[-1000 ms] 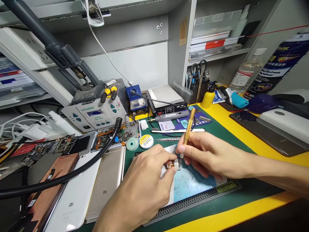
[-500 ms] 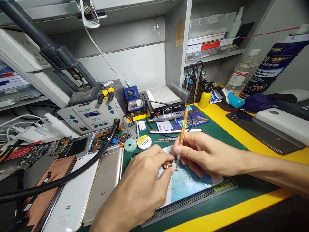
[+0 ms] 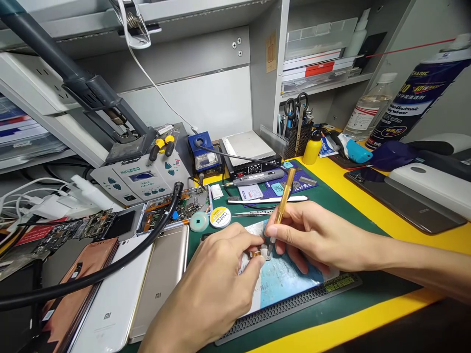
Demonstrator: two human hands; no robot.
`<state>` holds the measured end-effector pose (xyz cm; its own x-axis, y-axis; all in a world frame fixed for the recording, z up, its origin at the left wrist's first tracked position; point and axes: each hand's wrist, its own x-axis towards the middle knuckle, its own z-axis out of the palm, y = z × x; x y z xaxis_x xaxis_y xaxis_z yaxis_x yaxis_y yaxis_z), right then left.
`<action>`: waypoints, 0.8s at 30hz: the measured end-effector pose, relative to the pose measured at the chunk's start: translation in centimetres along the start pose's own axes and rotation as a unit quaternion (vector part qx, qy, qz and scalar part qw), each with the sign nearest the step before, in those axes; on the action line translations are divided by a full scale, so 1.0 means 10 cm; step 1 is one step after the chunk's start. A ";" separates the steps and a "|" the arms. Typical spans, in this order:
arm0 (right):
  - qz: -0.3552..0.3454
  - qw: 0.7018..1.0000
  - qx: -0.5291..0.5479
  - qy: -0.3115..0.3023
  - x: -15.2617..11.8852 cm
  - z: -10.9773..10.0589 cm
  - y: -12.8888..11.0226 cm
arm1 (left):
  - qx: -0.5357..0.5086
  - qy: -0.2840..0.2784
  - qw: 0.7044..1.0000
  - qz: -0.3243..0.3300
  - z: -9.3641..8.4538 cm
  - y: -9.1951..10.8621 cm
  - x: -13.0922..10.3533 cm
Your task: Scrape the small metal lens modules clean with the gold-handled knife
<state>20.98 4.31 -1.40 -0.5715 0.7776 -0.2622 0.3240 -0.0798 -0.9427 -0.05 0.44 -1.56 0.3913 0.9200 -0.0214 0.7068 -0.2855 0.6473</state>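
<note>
Between thumb and fingers, my right hand (image 3: pixel 305 235) grips a slim gold-handled knife (image 3: pixel 284 198), tilted with its tip down. The tip meets a small electronic part with an orange flex strip (image 3: pixel 255 254). My left hand (image 3: pixel 221 274) is closed, pinching that part between thumb and forefinger. Most of the part is hidden by my fingers. Both hands are over a light-blue and white sheet (image 3: pixel 283 287), worn and specked on its surface. Under the sheet is a grey honeycomb-patterned pad (image 3: pixel 272 318) on a green mat (image 3: pixel 382 284).
Several phones, among them a gold phone (image 3: pixel 162 284), lie at left under a black hose (image 3: pixel 110 274). Beyond my hands are a round tin (image 3: pixel 220 216), tweezers (image 3: pixel 252 213), a brush (image 3: pixel 267 199) and a hot plate (image 3: pixel 246 149). A dark phone (image 3: pixel 408 201) lies at right.
The knife's handle leans a little more to the right, its tip still at the small part. My left hand has barely shifted. The whole view has moved slightly.
</note>
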 end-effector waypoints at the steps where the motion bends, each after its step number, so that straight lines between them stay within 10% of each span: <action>1: 0.001 1.000 0.002 0.001 0.00 0.00 0.00 | 0.001 0.001 1.000 0.000 0.00 0.00 0.00; 24: -0.006 1.000 0.002 -0.021 0.03 0.01 -0.04 | 0.002 -0.020 1.000 0.021 -0.03 -0.03 -0.01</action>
<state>20.60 4.49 -1.17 -0.6069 0.7514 -0.2590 0.3131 -0.0735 -0.9469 -0.43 0.50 -1.51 0.4437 0.8958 -0.0257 0.6920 -0.3243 0.6450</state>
